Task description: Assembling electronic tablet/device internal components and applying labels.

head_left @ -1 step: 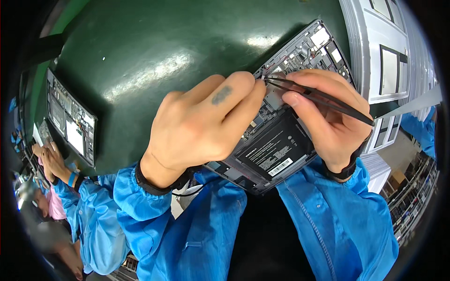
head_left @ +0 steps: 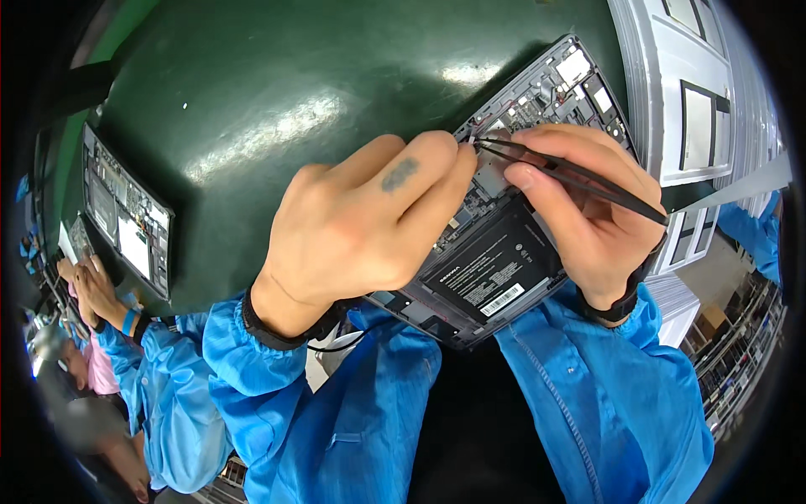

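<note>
An opened laptop base point(head_left: 579, 109) lies tilted in front of me, its circuit boards bare and a black battery point(head_left: 495, 265) filling the near part. My right hand point(head_left: 600, 210) grips black tweezers point(head_left: 596, 181) over the board. Their tips meet the far left edge of the laptop, close to my left fingertips. My left hand point(head_left: 361, 218) is closed, back upward, with its fingers pressed together at that edge. A small pale bit shows beside the tweezer tips; I cannot tell whether the left fingers hold it. Both wrists wear black bands.
Another opened laptop base point(head_left: 126, 214) lies on the left of the green table point(head_left: 252, 76). Beyond it are a co-worker's hands point(head_left: 96, 294) and blue sleeves. White stacked trays point(head_left: 672, 101) stand along the right edge. A black cord point(head_left: 344, 343) hangs near my left wrist.
</note>
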